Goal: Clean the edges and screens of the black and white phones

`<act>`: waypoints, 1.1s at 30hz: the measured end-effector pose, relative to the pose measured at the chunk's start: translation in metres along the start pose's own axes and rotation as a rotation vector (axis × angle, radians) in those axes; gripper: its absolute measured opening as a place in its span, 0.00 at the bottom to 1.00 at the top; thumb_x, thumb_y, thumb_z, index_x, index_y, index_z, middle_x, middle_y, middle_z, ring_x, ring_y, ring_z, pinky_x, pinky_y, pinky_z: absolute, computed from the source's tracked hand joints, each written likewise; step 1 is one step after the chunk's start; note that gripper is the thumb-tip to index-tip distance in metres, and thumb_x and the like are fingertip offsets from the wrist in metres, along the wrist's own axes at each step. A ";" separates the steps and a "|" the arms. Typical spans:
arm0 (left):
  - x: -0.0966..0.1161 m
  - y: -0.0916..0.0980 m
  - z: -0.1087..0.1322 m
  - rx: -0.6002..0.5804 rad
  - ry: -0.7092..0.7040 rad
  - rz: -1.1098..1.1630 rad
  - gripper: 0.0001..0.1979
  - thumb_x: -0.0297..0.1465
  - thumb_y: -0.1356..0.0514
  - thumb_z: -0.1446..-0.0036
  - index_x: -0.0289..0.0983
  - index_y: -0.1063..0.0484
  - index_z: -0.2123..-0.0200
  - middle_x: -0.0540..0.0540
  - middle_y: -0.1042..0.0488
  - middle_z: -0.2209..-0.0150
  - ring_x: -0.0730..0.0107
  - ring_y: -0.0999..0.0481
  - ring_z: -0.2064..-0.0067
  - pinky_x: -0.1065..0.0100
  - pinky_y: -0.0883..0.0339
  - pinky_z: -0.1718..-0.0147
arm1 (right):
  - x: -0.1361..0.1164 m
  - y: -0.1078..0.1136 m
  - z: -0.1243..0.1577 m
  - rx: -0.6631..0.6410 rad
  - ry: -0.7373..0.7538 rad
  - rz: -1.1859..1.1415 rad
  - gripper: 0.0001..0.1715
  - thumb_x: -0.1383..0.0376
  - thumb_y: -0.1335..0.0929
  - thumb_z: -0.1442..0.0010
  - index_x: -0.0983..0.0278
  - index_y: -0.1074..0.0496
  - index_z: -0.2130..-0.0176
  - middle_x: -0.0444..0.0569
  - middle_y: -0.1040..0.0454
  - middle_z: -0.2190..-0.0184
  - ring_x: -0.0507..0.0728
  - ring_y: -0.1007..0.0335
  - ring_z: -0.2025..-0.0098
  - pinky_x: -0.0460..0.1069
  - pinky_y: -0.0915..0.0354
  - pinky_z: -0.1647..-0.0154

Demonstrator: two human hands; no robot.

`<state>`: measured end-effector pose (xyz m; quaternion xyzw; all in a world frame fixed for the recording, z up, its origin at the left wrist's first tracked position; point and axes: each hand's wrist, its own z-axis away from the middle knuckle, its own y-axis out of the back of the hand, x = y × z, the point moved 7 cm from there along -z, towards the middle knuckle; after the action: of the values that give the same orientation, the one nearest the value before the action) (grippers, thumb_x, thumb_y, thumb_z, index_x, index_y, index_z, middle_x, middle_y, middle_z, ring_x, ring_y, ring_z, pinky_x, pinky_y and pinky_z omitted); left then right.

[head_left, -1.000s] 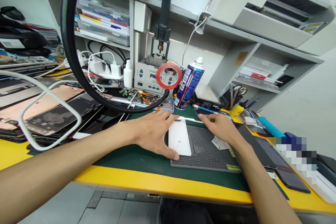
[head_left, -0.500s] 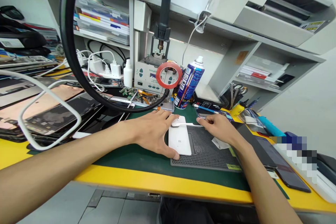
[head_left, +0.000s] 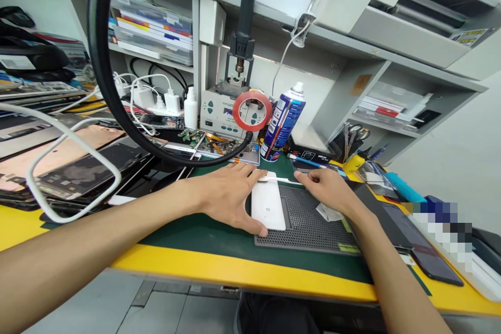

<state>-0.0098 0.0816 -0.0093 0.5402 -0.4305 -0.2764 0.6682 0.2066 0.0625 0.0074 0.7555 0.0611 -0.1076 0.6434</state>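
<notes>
**White Panel Between Spread Left Hand and Tool-Bearing Right Hand**

The left hand (head_left: 233,195) is palm down and spread wide, with a broad gap between thumb and forefinger. The thumb tip meets the near end of a white, flat, rounded-corner phone-shaped panel (head_left: 267,209); the forefinger reaches its far end. Whether these digits press on the panel cannot be told.

The panel lies directly right of the left hand, over the left part of a dark grey, rectangular perforated mat (head_left: 309,229).

The right hand (head_left: 323,185) is closed, fingers curled, and has hold of a slender white tool (head_left: 287,180). The tool extends leftward from the right thumb; its head is over the panel's far end, beside the left forefinger. Contact between head and panel cannot be confirmed.

A crumpled white cloth (head_left: 329,213) sits just below the right hand, on the mat. Beyond the left hand is a shallow rectangular tray of small parts (head_left: 229,151). Beyond and between both hands stands a blue cylindrical spray can with a white nozzle (head_left: 282,122), slightly tilted.
</notes>
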 end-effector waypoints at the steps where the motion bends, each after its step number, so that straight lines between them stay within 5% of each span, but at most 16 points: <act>1: 0.000 0.000 0.000 -0.001 0.003 0.001 0.63 0.71 0.50 0.61 0.40 0.58 0.30 0.36 0.46 0.33 0.40 0.46 0.35 0.50 0.51 0.39 | -0.002 -0.001 0.001 -0.018 0.013 -0.009 0.35 0.42 0.40 0.38 0.62 0.43 0.84 0.44 0.39 0.84 0.52 0.45 0.80 0.49 0.52 0.76; 11: 0.000 0.001 0.000 -0.016 0.006 0.015 0.63 0.72 0.50 0.61 0.39 0.59 0.30 0.35 0.47 0.32 0.40 0.47 0.34 0.49 0.49 0.39 | 0.011 0.000 -0.003 0.067 -0.042 0.052 0.36 0.40 0.41 0.38 0.62 0.40 0.83 0.46 0.37 0.84 0.54 0.43 0.79 0.49 0.52 0.75; 33: 0.002 0.001 0.000 -0.018 -0.002 0.005 0.63 0.71 0.50 0.60 0.37 0.59 0.30 0.35 0.48 0.32 0.41 0.48 0.34 0.49 0.50 0.39 | 0.011 -0.002 -0.003 0.020 -0.029 0.042 0.36 0.40 0.42 0.37 0.61 0.41 0.83 0.46 0.37 0.84 0.54 0.42 0.79 0.49 0.51 0.75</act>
<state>-0.0093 0.0805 -0.0080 0.5326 -0.4299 -0.2790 0.6735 0.2168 0.0656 0.0029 0.7613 0.0349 -0.1056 0.6388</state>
